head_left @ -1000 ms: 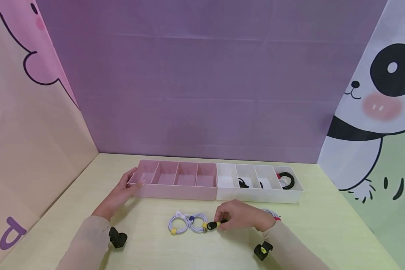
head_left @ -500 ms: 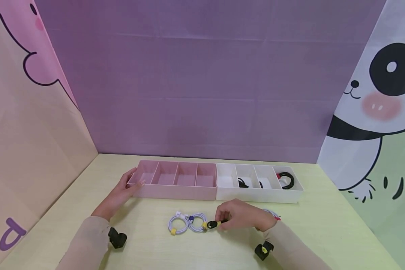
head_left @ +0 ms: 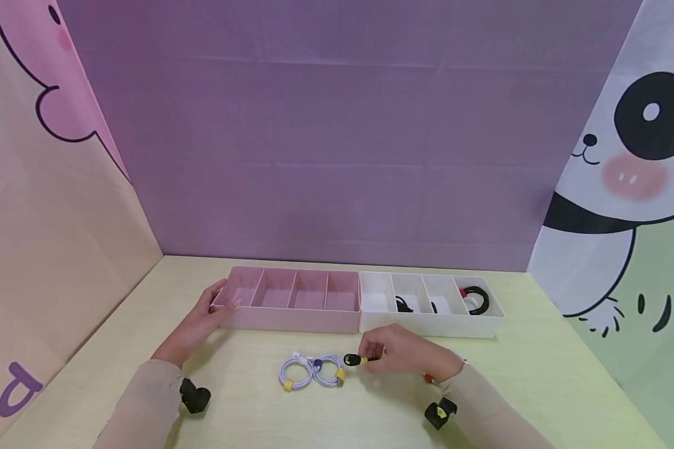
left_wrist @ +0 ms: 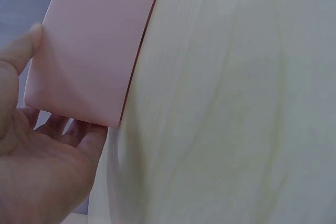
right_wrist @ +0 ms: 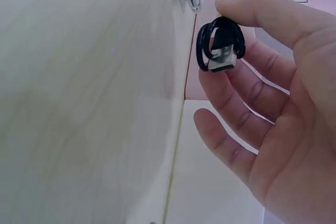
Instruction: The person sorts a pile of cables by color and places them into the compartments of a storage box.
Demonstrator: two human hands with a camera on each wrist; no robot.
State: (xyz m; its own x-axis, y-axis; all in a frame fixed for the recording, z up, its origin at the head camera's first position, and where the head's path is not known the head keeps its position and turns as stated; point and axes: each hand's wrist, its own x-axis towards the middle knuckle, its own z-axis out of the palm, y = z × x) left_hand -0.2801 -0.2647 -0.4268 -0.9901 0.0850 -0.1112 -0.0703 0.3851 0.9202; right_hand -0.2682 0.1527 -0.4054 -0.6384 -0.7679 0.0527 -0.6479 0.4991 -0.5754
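Note:
In the head view, my right hand (head_left: pixel 407 354) pinches a small coiled black USB cable (head_left: pixel 352 360) with a yellow tie, above the table. The right wrist view shows its metal plug (right_wrist: pixel 222 59) between thumb and fingers. My left hand (head_left: pixel 205 321) holds the left end of a pink compartment box (head_left: pixel 297 318); its thumb lies at the front rim and its fingers against the end wall (left_wrist: pixel 73 114). Two coiled white cables with yellow ties, one at left (head_left: pixel 296 374) and one at right (head_left: pixel 329 371), lie left of my right hand.
Right of the pink box, touching it, stands a white compartment box (head_left: pixel 427 324). It holds black cables, including a coil (head_left: pixel 475 300) with a red tie in the right compartment. A red-tied cable (head_left: pixel 429 378) is mostly hidden under my right wrist. A purple backdrop (head_left: pixel 337 143) stands behind.
My right hand has lifted the black cable slightly off the table, up and away from the white coils. My left hand has stayed at the pink box.

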